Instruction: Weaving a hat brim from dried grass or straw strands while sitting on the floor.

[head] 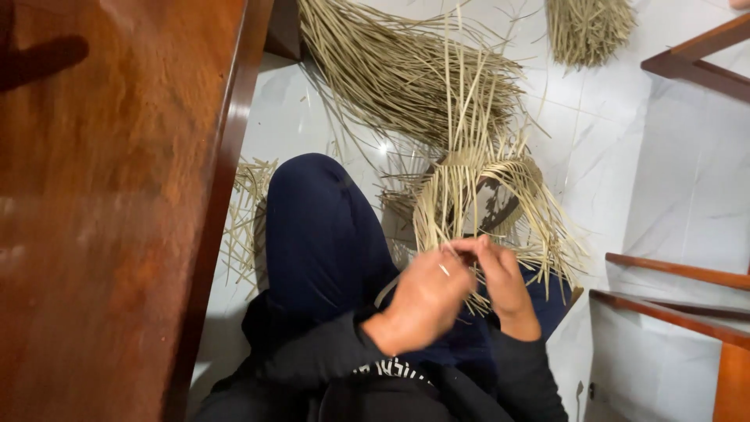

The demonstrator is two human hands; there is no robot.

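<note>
A half-woven straw piece [476,195], rounded over a dark form, rests on my right knee with loose pale strands hanging off its edges. My left hand [426,297] and my right hand [500,277] meet at its near edge. Both pinch thin straw strands between fingers and thumbs. My left knee in dark blue trousers [320,227] rises to the left of the piece. The fingertips are partly hidden behind each other.
A big bundle of loose straw strips [406,74] lies on the white tiled floor [672,156] ahead, a smaller bundle [587,27] at the top. A brown wooden tabletop [101,195] fills the left side. Wooden furniture rails [680,270] stand at the right.
</note>
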